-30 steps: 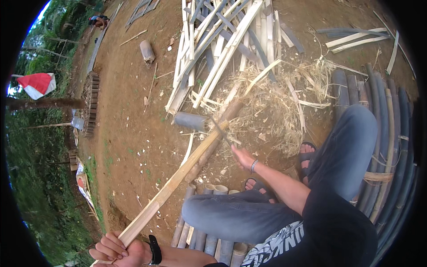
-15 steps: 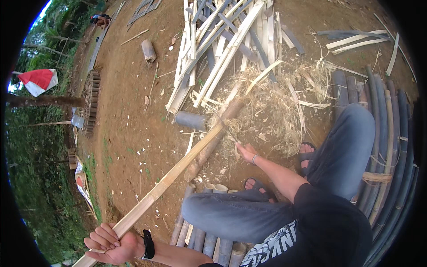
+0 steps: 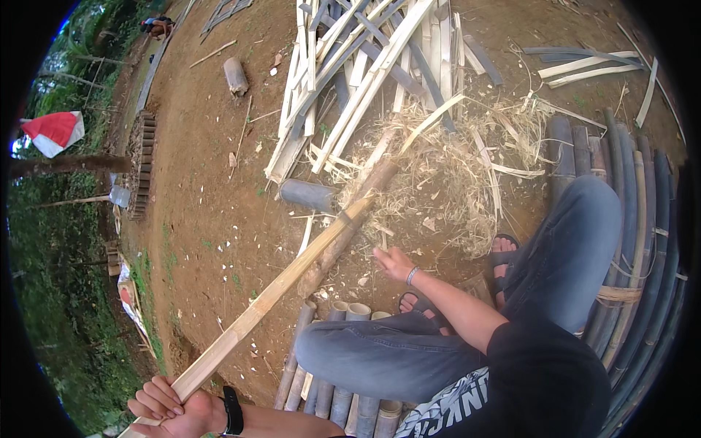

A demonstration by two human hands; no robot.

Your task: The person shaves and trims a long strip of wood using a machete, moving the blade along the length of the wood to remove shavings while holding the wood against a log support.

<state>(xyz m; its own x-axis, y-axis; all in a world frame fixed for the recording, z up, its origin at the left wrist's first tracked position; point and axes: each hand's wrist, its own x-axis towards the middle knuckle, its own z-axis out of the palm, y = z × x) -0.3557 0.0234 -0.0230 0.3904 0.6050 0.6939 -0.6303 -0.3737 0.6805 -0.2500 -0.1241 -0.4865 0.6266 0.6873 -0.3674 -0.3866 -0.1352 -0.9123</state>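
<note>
Left hand (image 3: pixel 182 413): fingers (image 3: pixel 155 398) wrapped round pale bamboo strip (image 3: pixel 266 298); strip slants away, far end over brown log (image 3: pixel 380 179); right hand (image 3: pixel 394 264) curled beside log, cannot tell what it grips.

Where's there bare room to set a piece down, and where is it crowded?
The widest patch is the chip-speckled dirt left of the bamboo strip in the left hand. A smaller one lies between the strip pile and the loose strips at upper right. Crowded: the shavings heap and the bamboo poles along the right.
</note>
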